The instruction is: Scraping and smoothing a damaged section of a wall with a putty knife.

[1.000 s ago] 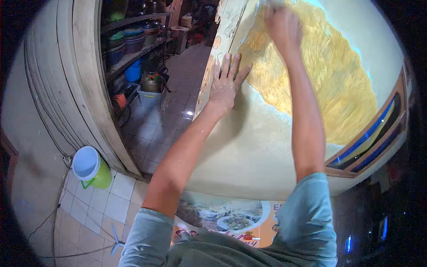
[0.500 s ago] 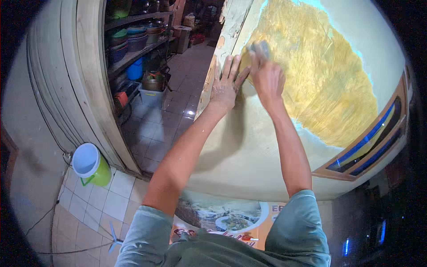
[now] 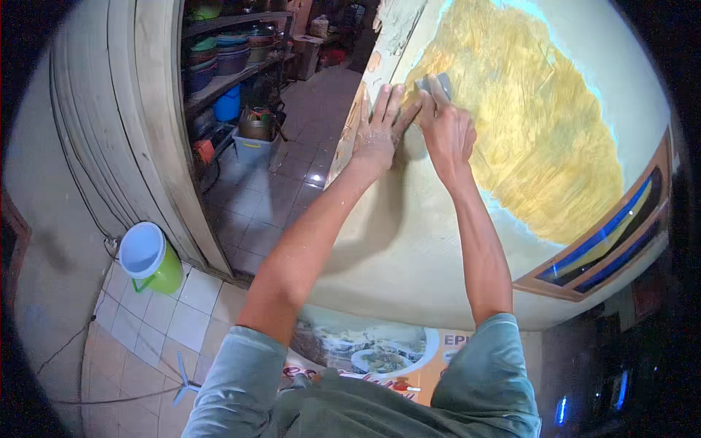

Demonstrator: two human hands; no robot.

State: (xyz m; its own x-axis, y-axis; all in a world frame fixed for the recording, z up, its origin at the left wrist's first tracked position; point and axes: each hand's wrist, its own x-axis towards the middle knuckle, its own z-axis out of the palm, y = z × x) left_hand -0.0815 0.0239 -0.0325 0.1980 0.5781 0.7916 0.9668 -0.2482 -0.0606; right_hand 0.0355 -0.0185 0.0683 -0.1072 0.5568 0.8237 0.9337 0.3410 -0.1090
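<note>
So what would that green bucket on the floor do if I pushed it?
The green bucket would probably slide, since the tiles look smooth. A push high up might tip it, as it stands upright and seems fairly tall. It's probably light, because it looks like plastic.

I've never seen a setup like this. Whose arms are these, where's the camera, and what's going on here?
There is no machine here: these are a person's own bare hands. The view comes from a camera worn on the head, looking down; its very wide lens bends straight edges and leaves dark corners. The surface ahead is a pale wall with a large yellowish patch on it. The left hand is pressed open at the wall's edge, beside the doorway. The right hand holds a small, dark grey, flat-looking piece against the patch; what it is exactly, I can't tell. At lower left, a green bucket stands on the tiles.
</note>
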